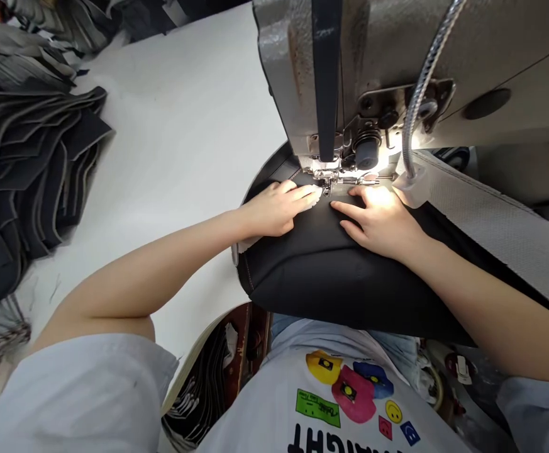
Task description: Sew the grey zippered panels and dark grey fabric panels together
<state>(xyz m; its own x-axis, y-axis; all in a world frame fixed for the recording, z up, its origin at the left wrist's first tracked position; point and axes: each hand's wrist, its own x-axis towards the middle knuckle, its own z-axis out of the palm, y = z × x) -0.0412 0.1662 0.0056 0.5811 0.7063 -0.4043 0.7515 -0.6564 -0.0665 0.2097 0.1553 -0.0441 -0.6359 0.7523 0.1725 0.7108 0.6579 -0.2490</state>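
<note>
A black leather-like piece (321,270) with stitched seams lies under the presser foot (327,189) of a sewing machine (297,75). My left hand (277,209) rests on the piece just left of the foot, its fingers stretched out and white covering on some fingertips. To the right of the foot, my right hand (385,220) lies on the same piece with its fingers spread. Neither hand grips anything that I can see. The machine's lamp lights the needle area and the back of my right hand.
A white worktable (175,138) extends to the left, with stacked dark cut pieces (33,170) at its far side. A flexible metal lamp neck (422,82) hangs beside the needle area. Pale mesh-backed material (505,220) runs off to the right. More dark pieces (208,384) sit below the table edge.
</note>
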